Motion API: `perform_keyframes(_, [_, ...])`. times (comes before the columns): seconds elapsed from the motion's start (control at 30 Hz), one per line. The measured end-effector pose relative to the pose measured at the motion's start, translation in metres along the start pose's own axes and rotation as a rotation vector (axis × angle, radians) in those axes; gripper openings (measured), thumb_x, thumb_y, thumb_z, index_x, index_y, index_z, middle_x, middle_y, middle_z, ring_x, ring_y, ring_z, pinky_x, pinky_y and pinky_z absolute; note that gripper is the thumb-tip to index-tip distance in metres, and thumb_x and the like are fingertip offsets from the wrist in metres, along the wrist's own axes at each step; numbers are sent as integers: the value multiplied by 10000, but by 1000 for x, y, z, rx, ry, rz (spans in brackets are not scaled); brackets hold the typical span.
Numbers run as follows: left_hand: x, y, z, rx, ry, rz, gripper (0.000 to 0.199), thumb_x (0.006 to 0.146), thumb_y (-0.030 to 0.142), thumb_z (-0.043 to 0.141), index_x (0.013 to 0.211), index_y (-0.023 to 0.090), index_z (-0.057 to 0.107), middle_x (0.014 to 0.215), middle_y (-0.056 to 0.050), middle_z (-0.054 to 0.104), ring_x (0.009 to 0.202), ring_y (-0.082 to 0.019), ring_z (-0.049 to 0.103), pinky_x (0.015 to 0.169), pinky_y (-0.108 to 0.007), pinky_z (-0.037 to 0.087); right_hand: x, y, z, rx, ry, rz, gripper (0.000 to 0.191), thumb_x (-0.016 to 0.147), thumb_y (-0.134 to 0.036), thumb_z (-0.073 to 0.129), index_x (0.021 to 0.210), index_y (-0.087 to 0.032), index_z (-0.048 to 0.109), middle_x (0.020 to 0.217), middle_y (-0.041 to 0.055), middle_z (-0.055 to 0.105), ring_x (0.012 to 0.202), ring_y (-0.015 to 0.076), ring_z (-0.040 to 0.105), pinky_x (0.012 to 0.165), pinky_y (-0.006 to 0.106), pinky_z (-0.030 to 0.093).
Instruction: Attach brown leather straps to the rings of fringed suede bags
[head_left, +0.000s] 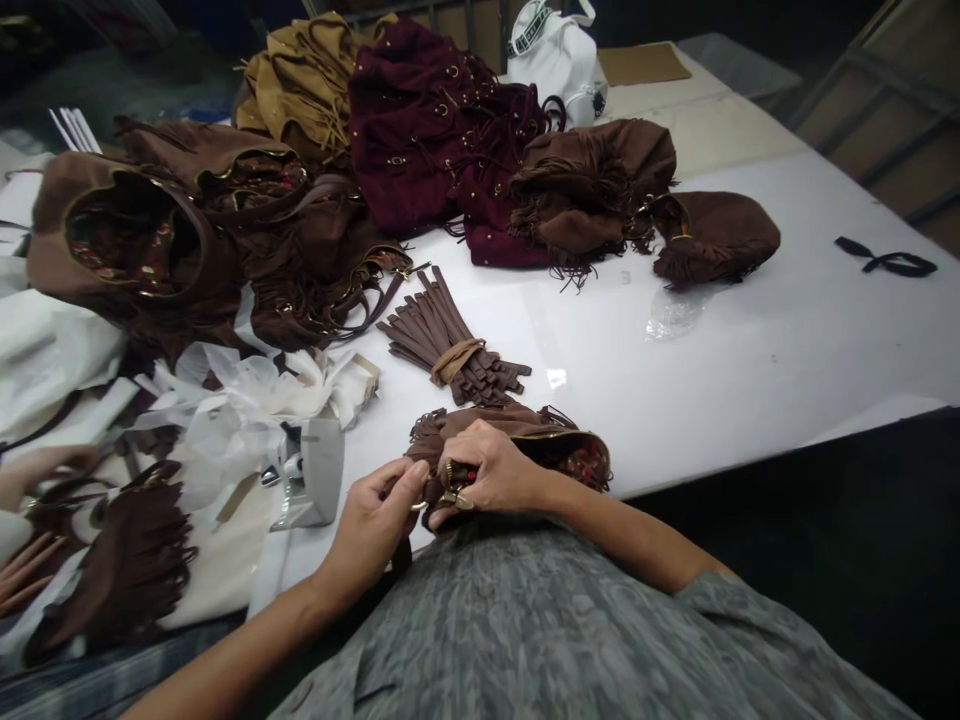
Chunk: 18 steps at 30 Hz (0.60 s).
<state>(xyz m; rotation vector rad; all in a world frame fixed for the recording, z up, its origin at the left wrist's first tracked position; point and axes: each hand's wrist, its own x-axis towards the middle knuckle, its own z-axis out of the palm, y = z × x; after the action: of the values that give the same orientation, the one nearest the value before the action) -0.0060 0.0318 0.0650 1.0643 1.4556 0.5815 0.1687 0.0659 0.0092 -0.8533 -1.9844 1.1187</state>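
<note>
A brown fringed handbag (465,425) lies against my body at the table's front edge. Its zip opening faces right and shows a patterned red lining. My right hand (499,470) grips the bag at its left end, beside gold metal hardware (455,498). Close by on the left, my left hand (381,510) is closed, thumb against fingers, on a brown strap with a gold ring at its end. Part of the strap is hidden by the fingers. Just beyond the bag lies a bundle of brown strips (442,335), tied with a tan band.
Brown handbags (255,235) are piled at left, with maroon (420,120) and tan bags (300,85) behind. More brown bags (720,235) lie right. A grey tape dispenser (315,470) stands among crumpled white paper. A co-worker's hands (37,480) are at far left, near brown fringe.
</note>
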Motion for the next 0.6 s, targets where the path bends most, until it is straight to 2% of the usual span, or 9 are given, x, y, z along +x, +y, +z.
perform_keyframes(0.07, [3, -2, 4, -90, 59, -31, 406, 782, 540, 649, 695, 163, 524, 570, 64, 395, 442, -62, 338, 393, -169, 262, -2, -4, 3, -36, 43, 14, 418, 702, -529, 767, 672, -165, 562, 630, -46, 566, 620, 103, 507, 732, 277, 323])
perform_keyframes(0.13, [7, -3, 6, -120, 89, -5, 404, 784, 532, 655, 687, 161, 527, 575, 57, 404, 460, -70, 367, 400, -172, 290, -3, -7, 4, -58, 60, 12, 406, 729, -543, 742, 706, -170, 582, 654, -32, 601, 645, 114, 537, 734, 284, 325])
perform_keyframes(0.3, [12, -6, 10, -88, 133, 100, 377, 809, 491, 636, 646, 169, 526, 568, 35, 445, 485, -94, 393, 412, -197, 332, -6, -12, 8, -42, 78, -8, 429, 793, -581, 662, 689, -173, 575, 654, -16, 622, 638, 120, 548, 714, 289, 333])
perform_keyframes(0.47, [14, -8, 18, -95, 190, 125, 374, 830, 459, 602, 607, 184, 481, 541, 42, 419, 480, -99, 373, 426, -208, 319, -12, -12, 14, 10, 79, 65, 439, 801, -580, 652, 669, -169, 576, 642, -16, 603, 638, 121, 542, 710, 284, 340])
perform_keyframes(0.53, [17, -2, 14, -25, 105, 148, 376, 851, 449, 577, 604, 181, 483, 541, 44, 413, 492, -99, 373, 448, -208, 317, -12, -8, 5, 80, 40, 80, 433, 786, -555, 680, 634, -165, 567, 597, -38, 559, 589, 103, 503, 692, 268, 349])
perform_keyframes(0.6, [22, 10, 5, 153, -97, 219, 391, 883, 435, 536, 595, 173, 507, 546, 32, 438, 514, -107, 401, 479, -211, 329, -8, -5, -11, 169, -91, 83, 414, 757, -525, 715, 617, -161, 578, 569, -54, 530, 553, 88, 467, 648, 244, 352])
